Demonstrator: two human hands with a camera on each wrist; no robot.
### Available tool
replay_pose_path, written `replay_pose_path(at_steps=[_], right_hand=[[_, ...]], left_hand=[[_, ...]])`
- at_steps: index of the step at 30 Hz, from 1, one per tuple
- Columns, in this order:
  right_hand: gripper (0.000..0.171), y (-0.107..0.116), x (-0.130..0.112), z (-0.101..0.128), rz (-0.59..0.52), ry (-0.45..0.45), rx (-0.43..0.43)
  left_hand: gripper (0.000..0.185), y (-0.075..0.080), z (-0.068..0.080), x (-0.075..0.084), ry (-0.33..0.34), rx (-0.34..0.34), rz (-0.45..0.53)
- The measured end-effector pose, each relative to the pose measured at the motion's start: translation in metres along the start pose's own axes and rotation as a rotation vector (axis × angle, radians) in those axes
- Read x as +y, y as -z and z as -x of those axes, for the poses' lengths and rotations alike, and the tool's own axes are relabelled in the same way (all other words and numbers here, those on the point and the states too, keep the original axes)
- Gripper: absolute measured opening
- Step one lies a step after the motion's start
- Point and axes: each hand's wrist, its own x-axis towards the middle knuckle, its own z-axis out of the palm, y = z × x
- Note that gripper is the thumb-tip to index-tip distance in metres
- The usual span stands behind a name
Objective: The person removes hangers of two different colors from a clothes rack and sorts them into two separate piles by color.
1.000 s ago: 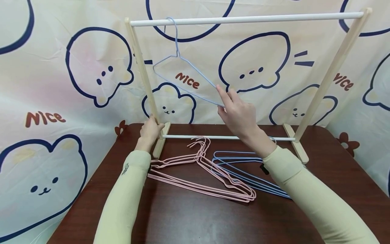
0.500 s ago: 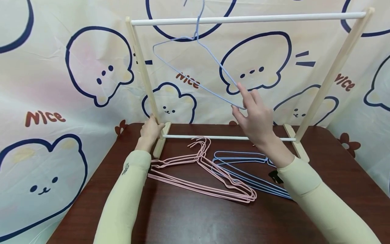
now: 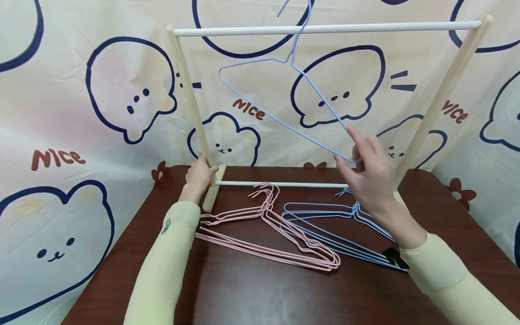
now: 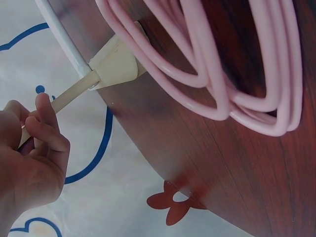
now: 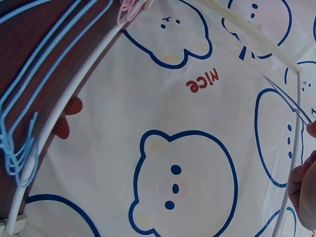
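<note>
Blue wire hanger (image 3: 284,97) pinched at its lower corner by right hand (image 3: 367,178), hook above rack's top rail (image 3: 325,29); left hand (image 3: 199,176) grips rack's left post (image 3: 191,99), steadying it.

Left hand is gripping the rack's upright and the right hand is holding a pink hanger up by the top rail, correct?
Not quite: the hanger pinched by the right hand is blue, as the head view shows; the pink hangers lie on the table. The left hand does grip the upright.

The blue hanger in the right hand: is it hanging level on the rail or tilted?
Tilted: the blue hanger slopes down to the right hand, which holds its lower corner.
</note>
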Motion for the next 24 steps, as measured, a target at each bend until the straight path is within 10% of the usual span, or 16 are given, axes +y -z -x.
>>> replay_pose_path(at_steps=[24], right_hand=[[0.063, 0.086, 0.024, 0.074, 0.022, -0.128, -0.149]], left_hand=[[0.033, -0.002, -0.001, -0.004, -0.022, 0.005, -0.005]])
